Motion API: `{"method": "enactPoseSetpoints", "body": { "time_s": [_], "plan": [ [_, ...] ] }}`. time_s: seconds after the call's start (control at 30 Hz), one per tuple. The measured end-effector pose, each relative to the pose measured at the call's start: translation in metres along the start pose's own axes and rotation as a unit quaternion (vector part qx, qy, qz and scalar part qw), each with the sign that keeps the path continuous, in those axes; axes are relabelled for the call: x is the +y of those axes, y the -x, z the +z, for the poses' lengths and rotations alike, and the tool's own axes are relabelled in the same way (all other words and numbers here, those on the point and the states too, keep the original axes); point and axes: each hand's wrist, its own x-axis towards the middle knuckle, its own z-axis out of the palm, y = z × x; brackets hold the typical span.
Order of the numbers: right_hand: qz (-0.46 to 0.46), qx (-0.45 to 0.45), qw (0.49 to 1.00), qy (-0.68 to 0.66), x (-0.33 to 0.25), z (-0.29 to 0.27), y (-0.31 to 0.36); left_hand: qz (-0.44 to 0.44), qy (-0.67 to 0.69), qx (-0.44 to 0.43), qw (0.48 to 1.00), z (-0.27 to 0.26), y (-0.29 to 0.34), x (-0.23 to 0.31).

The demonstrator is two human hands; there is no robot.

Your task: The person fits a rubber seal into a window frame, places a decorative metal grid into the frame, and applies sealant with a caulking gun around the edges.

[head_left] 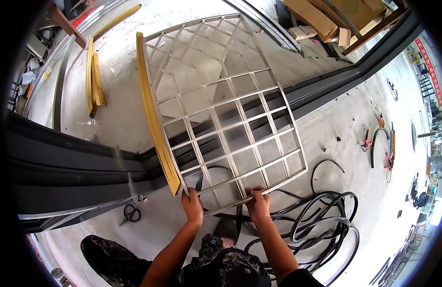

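A silver metal lattice panel (229,155) stretches away from me, with square openings in its near half and diamond-shaped ones at the far end. At its near left corner my left hand (192,206) is closed around the frame bar. My right hand (258,204) pinches the near edge bar farther right. A gold-coloured profile strip (156,131) runs along the panel's left side, its near end just beside my left hand. Whether the strip is fixed to the panel, I cannot tell. The panel lies over a large dark grey frame (321,95).
Coiled black rubber strip (338,217) lies on the floor at my right. Scissors (130,214) rest at the left, near the dark frame. Orange-handled pliers (367,139) are farther right. More gold profiles (97,81) lie back left; cardboard boxes (312,16) stand back right.
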Motion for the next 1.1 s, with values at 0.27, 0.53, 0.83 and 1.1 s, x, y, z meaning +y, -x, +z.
{"method": "enactPoseSetpoints", "body": {
  "time_s": [0.27, 0.53, 0.83, 1.1],
  "plan": [
    [0.051, 0.03, 0.997, -0.049, 0.02, -0.015, -0.016, 0.106, -0.04, -0.003, 0.994, -0.011, -0.021, -0.03],
    [0.051, 0.047, 0.995, -0.073, 0.023, -0.01, -0.018, 0.159, -0.07, 0.009, 0.985, -0.017, -0.033, -0.047],
    [0.038, 0.059, 0.995, -0.068, 0.023, -0.006, -0.017, 0.137, -0.076, -0.001, 0.988, -0.018, -0.031, -0.042],
    [0.027, 0.065, 0.994, -0.081, 0.026, -0.006, -0.019, 0.157, -0.089, 0.009, 0.984, -0.021, -0.038, -0.052]
  ]
}}
